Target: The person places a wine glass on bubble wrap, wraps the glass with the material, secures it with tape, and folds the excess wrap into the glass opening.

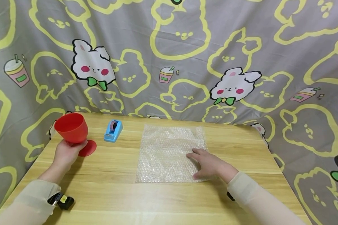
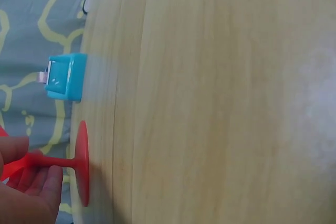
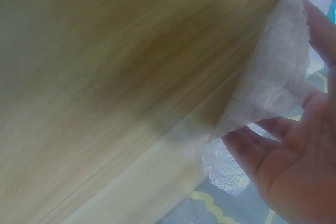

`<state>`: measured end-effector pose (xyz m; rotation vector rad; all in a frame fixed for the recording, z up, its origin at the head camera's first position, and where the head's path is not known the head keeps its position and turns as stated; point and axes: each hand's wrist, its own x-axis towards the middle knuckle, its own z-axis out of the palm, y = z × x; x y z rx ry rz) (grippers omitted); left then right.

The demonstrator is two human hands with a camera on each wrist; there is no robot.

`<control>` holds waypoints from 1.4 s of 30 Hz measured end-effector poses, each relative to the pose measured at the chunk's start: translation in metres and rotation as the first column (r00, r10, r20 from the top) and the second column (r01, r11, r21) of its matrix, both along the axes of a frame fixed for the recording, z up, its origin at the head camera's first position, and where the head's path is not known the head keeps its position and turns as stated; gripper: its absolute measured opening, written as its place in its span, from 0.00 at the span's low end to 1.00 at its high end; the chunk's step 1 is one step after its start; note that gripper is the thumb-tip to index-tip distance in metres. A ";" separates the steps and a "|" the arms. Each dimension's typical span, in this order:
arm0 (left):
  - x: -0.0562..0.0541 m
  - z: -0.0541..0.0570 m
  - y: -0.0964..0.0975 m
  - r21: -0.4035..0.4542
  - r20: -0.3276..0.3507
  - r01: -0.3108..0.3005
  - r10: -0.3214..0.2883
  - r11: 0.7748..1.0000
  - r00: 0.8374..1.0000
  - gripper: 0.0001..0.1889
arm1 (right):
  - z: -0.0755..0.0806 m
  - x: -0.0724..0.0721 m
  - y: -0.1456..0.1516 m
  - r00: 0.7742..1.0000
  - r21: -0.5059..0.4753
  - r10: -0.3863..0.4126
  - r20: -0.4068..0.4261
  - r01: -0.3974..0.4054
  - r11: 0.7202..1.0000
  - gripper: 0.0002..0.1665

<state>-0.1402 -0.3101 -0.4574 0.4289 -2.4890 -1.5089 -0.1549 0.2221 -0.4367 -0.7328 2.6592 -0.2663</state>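
Observation:
In the head view my left hand (image 1: 66, 153) grips a red goblet (image 1: 71, 128) just under its bowl, fingers wrapped around the stem. The left wrist view shows the goblet's round foot (image 2: 82, 163) edge-on, below the fingers of my left hand (image 2: 31, 192). My right hand (image 1: 207, 162) spreads over the right edge of a sheet of clear bubble wrap (image 1: 166, 156), its thumb and fingers apart. Seen from the right wrist, part of the bubble wrap (image 3: 273, 77) lies between the thumb and fingers of my right hand (image 3: 299, 166).
A blue tape dispenser (image 1: 113, 131) with a roll of tape stands right of the goblet, near the back edge of the wooden table (image 1: 115, 200). Behind and at both sides hangs a grey curtain (image 1: 140, 34) with cartoon prints.

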 end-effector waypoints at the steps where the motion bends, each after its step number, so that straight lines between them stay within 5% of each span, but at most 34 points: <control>1: 0.001 0.000 0.001 -0.005 0.002 0.004 -0.004 1.000 1.000 0.29 | 0.000 0.000 0.000 1.000 0.000 0.001 -0.001 -0.001 1.000 0.53; 27: 0.008 0.004 0.009 -0.067 0.011 0.120 -0.119 0.991 0.993 0.27 | 0.002 -0.001 0.000 1.000 -0.018 0.021 0.000 -0.021 1.000 0.53; 42: 0.012 0.019 0.024 -0.081 0.015 0.187 -0.187 0.979 0.982 0.27 | 0.003 -0.002 0.000 1.000 -0.007 0.021 0.008 -0.021 1.000 0.53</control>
